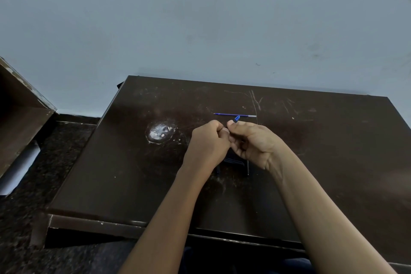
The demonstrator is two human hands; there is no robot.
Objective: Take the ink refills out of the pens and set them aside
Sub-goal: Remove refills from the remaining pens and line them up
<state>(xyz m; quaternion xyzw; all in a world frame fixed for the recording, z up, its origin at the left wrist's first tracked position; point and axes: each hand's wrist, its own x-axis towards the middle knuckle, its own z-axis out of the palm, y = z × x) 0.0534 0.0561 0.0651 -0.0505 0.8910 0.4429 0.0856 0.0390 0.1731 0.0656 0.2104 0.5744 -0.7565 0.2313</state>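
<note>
Hands meet over a scuffed dark table (111, 162)
Right hand (253, 142) pinches a blue pen tip (237, 118); left hand (208, 140) is curled, contents hidden. One blue ink refill (230, 114) lies just beyond them

Scratched dark table (133, 173), pale wall (200, 29)

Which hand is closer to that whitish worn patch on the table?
Left. The left hand lies just right of the worn patch; the right hand, pinching a blue pen piece, is farther right, beyond the left hand.
</note>
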